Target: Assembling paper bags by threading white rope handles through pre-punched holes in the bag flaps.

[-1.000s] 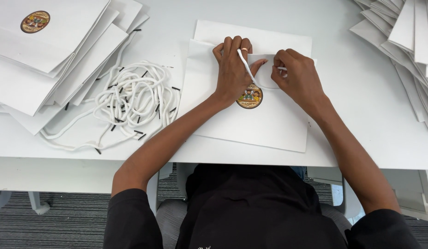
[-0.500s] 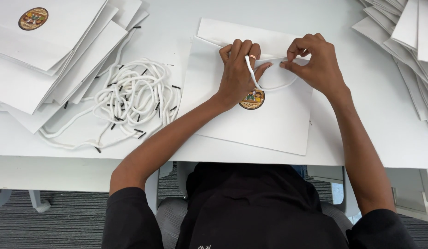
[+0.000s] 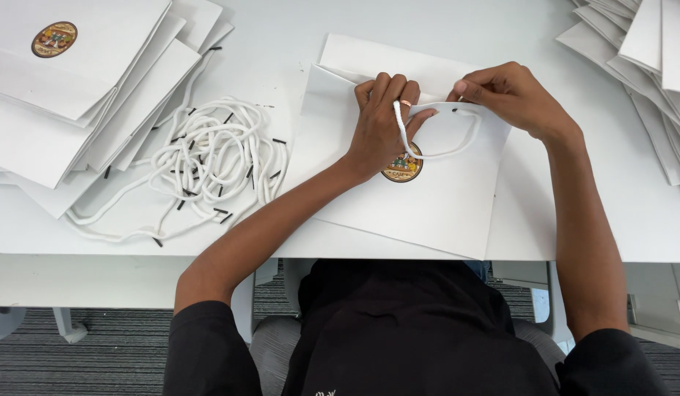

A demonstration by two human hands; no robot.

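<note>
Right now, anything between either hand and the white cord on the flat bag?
Nothing visible. The left hand presses the white paper bag with the white cord crossing its fingers; the right hand pinches the cord's end at the bag's top edge.

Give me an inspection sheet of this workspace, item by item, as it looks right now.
Surface: white table, mostly covered.
Job's things: flat white paper bag with round emblem; white cord looped across its top edge.
Clutter: tangle of white cords with black tips; stack of bags at one side, another stack at the other.
Grippers: left hand flat on the bag, cord over its fingers; right hand pinching the cord at the bag's top edge.
Cables: nothing seen.
Surroundings: grey carpet, table leg, chair seat.
</note>
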